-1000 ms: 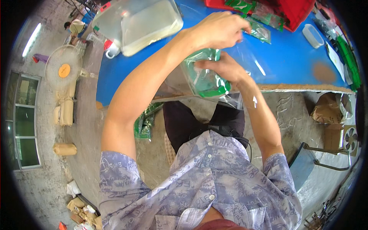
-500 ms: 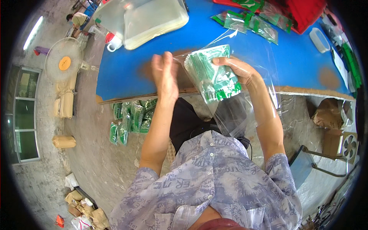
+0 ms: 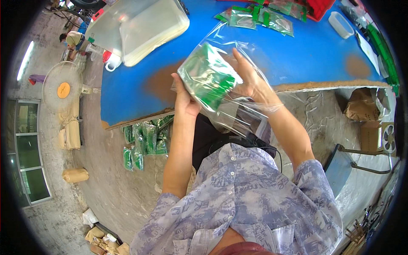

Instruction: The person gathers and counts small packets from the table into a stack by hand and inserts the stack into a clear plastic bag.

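- The left hand (image 3: 183, 98) gripped the lower left edge of a clear plastic bag stuffed with green sachets (image 3: 208, 78), its fingers curled shut against the film.
- The right hand (image 3: 250, 80) backed the same bag from the other side, its fingers (image 3: 239, 61) stretched nearly straight and pressed flat on the plastic.
- The bag was held tilted in the air between the two hands, above the near edge of the blue surface (image 3: 306, 55); its loose open end (image 3: 242, 119) hung below the right fingers.
- Beyond the fingers, more small green packets (image 3: 259, 17) lay on the surface by a red tray (image 3: 319, 9).
- Far left of the left fingers sat a large translucent plastic container (image 3: 140, 25).
- Below the left fingers, filled green bags (image 3: 144, 142) lay on the concrete floor (image 3: 106, 187).
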Motion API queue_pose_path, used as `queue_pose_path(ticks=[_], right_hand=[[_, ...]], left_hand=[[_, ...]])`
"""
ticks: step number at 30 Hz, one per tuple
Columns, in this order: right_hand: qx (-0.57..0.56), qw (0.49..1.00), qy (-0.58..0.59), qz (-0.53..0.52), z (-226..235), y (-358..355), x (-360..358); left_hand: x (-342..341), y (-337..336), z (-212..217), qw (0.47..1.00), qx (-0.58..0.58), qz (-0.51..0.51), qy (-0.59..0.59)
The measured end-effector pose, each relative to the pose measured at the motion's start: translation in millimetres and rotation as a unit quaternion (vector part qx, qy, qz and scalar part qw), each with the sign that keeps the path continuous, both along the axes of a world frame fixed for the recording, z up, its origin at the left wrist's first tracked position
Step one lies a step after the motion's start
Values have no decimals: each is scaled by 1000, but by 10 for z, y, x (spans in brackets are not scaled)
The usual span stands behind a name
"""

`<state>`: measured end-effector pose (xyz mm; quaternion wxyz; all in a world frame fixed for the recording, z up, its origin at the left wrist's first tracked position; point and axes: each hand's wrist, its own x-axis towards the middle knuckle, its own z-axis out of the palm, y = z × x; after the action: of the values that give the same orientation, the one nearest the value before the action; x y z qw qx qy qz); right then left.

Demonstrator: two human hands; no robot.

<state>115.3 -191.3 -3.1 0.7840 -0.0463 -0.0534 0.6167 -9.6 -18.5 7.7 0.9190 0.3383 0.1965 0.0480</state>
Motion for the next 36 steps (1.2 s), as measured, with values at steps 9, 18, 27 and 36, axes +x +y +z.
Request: queue_pose_path(ticks=[9,18,27,36], right_hand=[[-38,960,1,-277,364,139,-799],[-159,972,4,-174,408,153,-610],[-264,926,-118,-241,586,181,-687],[-223,952,-38,-207,431,233,-711]], left_hand=[[-18,146,83,991,19,105,78],[-131,179,235,994,11,75,76],[-425,287,636,998,21,43,48],[-290,446,82,994,12,61,93]])
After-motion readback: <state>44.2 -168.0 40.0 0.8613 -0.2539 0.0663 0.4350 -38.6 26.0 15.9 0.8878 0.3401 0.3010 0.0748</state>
